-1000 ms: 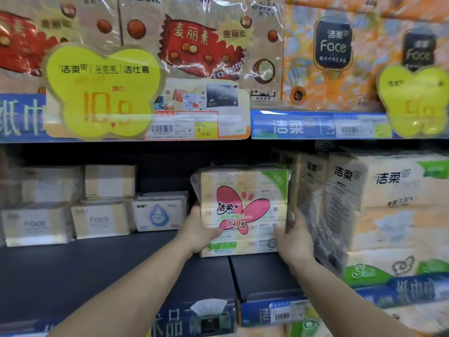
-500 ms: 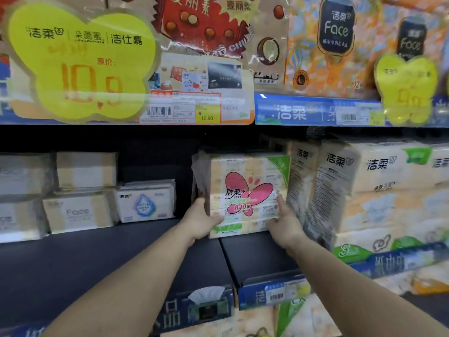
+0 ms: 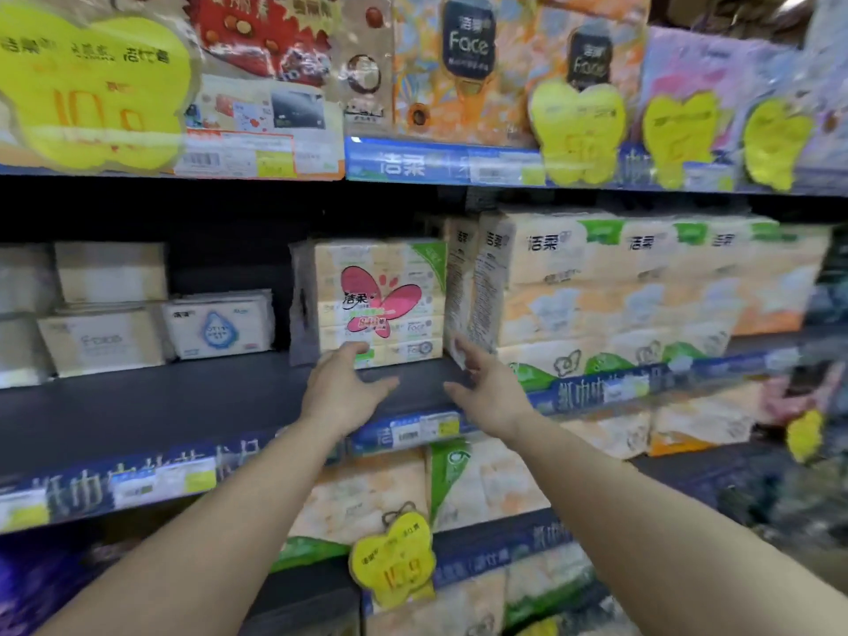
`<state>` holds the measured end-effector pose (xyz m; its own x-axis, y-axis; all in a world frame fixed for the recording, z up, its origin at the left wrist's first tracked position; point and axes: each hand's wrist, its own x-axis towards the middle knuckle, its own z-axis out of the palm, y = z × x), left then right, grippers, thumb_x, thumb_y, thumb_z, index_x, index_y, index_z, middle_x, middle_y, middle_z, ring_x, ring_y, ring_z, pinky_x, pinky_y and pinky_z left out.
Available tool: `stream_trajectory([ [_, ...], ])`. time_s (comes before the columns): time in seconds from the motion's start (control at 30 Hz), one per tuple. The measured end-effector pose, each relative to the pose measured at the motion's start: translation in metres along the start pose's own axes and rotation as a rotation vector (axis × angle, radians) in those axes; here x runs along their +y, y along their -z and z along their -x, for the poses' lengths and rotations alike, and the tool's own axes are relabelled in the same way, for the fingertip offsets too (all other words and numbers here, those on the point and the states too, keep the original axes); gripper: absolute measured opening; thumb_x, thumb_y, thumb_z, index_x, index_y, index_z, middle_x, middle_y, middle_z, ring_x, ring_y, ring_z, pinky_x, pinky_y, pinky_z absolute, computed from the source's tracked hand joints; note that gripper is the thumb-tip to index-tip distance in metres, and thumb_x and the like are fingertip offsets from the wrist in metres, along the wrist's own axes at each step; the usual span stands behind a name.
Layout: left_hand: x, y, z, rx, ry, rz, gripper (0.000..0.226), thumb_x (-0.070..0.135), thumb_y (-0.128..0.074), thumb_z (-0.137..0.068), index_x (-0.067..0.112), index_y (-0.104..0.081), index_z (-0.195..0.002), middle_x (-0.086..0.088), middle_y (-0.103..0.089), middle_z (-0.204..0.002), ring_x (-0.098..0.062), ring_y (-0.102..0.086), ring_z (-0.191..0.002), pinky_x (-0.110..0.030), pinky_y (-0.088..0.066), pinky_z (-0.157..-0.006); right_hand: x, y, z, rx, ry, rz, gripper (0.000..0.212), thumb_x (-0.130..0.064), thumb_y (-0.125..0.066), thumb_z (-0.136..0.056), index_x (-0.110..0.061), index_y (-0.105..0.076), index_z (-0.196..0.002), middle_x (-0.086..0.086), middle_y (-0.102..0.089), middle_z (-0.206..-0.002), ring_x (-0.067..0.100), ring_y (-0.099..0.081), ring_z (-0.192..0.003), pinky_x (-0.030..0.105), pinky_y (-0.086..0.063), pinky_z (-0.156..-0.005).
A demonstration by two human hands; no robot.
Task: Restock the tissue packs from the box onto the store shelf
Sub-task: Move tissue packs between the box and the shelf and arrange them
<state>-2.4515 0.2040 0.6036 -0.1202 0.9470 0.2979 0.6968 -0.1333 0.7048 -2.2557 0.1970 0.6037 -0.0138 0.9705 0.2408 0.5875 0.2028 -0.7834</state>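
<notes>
Your left hand (image 3: pixel 342 391) is released, fingers loose, just in front of the tissue pack (image 3: pixel 381 301); whether the fingertips touch its lower edge can't be told (frame is blurry). Your right hand (image 3: pixel 488 393) is also released, fingers spread, near the pack's lower right corner and holding nothing. The pack stands upright on the dark shelf (image 3: pixel 183 406), pink butterfly label facing you, pressed up beside the stacked packs (image 3: pixel 619 291) on its right. Smaller boxes (image 3: pixel 137 314) sit well apart on the left. Yellow price tags (image 3: pixel 92 89) hang above.
</notes>
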Motion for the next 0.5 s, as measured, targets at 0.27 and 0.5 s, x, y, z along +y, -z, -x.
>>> stream_trajectory([
  [0.27,0.161,-0.162,0.146,-0.393,-0.290,-0.461,0.076,0.062,-0.058,-0.080,0.028,-0.033,-0.143,-0.008,-0.038,-0.147,-0.032,-0.040,-0.132,-0.039,-0.037,-0.106,0.126,0.191,0.159,-0.003,-0.165,0.468,0.067,-0.031,-0.058,-0.094,-0.030,-0.022,-0.151,0.002,-0.032,-0.154,0.027,-0.049,-0.127,0.037,-0.048,-0.093],
  [0.5,0.284,-0.303,0.231,-0.619,-0.514,-0.448,0.076,0.063,-0.050,-0.085,0.028,-0.025,-0.148,-0.008,-0.029,-0.151,-0.033,-0.031,-0.136,-0.044,-0.035,-0.108,0.236,0.334,0.261,0.111,-0.408,0.640,0.068,-0.033,-0.059,-0.091,-0.028,-0.026,-0.150,0.006,-0.035,-0.150,0.024,-0.041,-0.134,0.036,-0.041,-0.104],
])
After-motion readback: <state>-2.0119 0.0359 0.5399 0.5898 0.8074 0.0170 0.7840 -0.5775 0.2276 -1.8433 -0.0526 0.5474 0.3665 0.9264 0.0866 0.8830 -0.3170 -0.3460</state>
